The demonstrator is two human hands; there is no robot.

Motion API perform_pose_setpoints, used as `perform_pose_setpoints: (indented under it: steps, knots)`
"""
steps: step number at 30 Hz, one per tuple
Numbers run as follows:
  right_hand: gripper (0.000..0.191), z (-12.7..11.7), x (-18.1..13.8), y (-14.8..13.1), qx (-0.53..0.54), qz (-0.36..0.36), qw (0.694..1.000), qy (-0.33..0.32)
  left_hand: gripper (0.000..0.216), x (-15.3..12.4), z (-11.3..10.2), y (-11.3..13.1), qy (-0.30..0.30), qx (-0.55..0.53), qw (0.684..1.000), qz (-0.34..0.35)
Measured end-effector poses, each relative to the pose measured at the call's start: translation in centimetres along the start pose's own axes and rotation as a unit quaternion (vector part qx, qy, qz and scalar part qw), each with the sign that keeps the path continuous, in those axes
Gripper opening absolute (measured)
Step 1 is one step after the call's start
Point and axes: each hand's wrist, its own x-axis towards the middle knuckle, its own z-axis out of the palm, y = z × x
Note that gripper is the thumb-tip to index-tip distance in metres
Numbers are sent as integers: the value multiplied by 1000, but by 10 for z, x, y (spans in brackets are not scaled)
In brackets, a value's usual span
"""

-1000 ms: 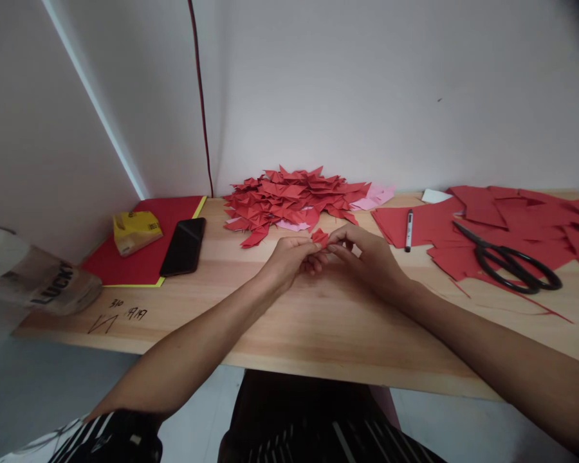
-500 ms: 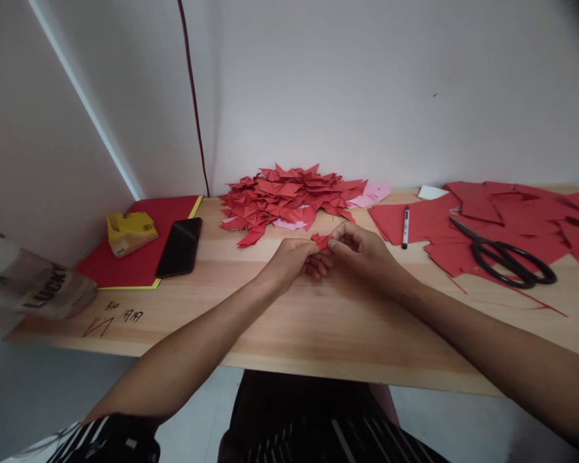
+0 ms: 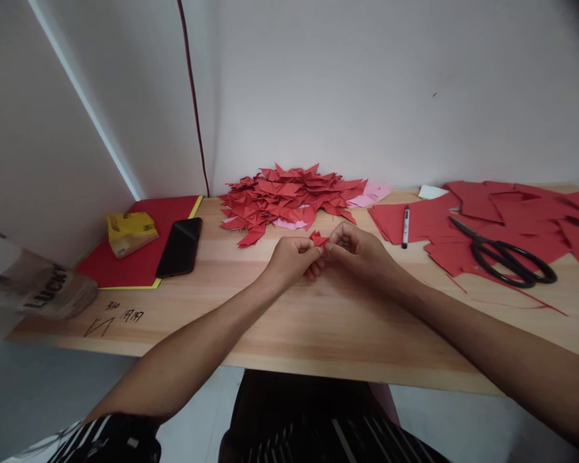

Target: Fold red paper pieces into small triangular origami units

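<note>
A small folded piece of red paper (image 3: 319,239) is pinched between my two hands above the middle of the table (image 3: 318,321). My left hand (image 3: 293,258) grips its left and lower part with thumb and fingers. From the other side, my right hand (image 3: 354,247) pinches its right edge between thumb and forefinger. Fingertips cover much of the paper, so its full shape is hidden. Just beyond the hands lies a heap of folded red paper pieces (image 3: 289,196), with some pink paper (image 3: 374,194) showing at its edge.
To the right are red paper sheets (image 3: 521,212), black-handled scissors (image 3: 504,257) and a marker (image 3: 406,227). On the left lie a phone (image 3: 179,247), a yellow packet (image 3: 131,234) on red paper (image 3: 125,275), and a container marked "LUCKY" (image 3: 38,283). A wall (image 3: 367,96) stands behind the table.
My left thumb and fingers have shifted slightly on the red paper and are curled in more. The right hand has barely moved; everything on the table is where it was.
</note>
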Motion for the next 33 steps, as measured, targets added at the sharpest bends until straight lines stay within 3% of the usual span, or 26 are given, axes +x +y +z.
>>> perform_pose_setpoints:
  steps: [6,14,19,25,33]
  knots:
    - [18,-1,1,-2,3,3,1000,-14,24,-2,0,0,20,-15,999,20]
    - [21,-7,2,-5,-63,-50,993,-88,21,1,-1,-6,4,31,997,74]
    - [20,-6,0,-8,-9,-18,997,-73,18,0,2,-3,-17,25,998,60]
    - [18,-10,2,-3,18,9,994,-110,19,-1,-2,-2,-20,19,998,57]
    - [27,-8,1,-9,21,19,994,-102,23,-1,-5,-4,-8,111,988,110]
